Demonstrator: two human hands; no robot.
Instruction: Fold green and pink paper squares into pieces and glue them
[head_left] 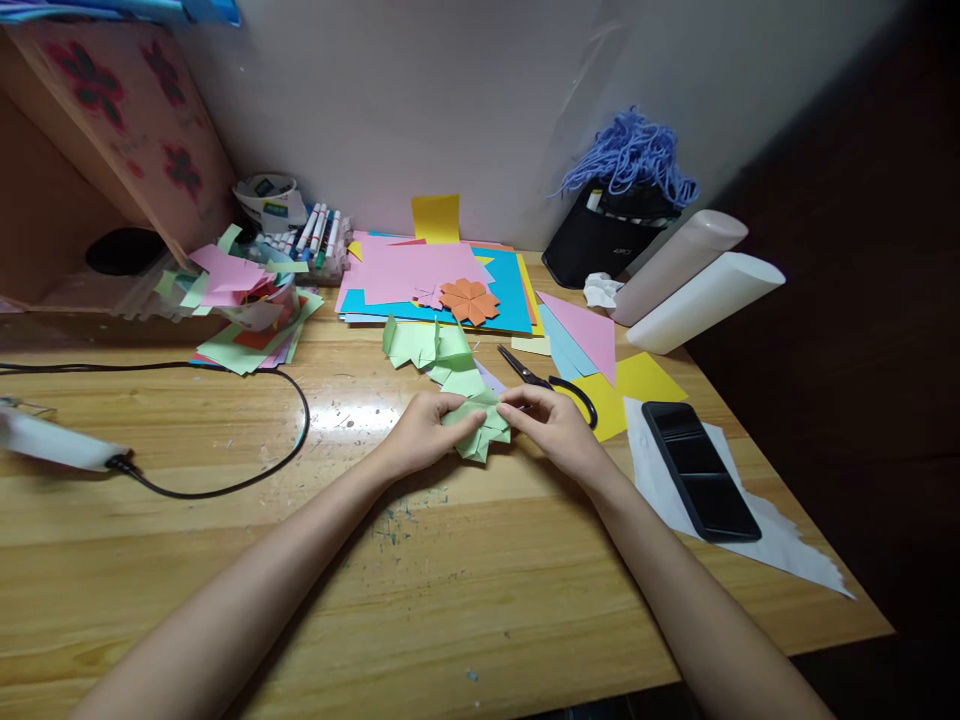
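Observation:
My left hand (426, 432) and my right hand (553, 425) meet over a folded light green paper piece (480, 428) on the wooden desk (300, 560). Both hands pinch it from either side, fingers closed on its edges. More folded green paper pieces (435, 350) lie just beyond it. Black-handled scissors (547, 385) rest right behind my right hand. An orange paper flower (469, 300) sits on a stack of coloured sheets (442, 280).
A black phone (701, 470) lies on white paper at the right. Paper scraps (240, 300) and markers (315, 235) are at the back left. A black cable (225, 480) runs from a white device (52, 445). A black holder with blue yarn (622, 200) and two white tubes (697, 285) stand back right.

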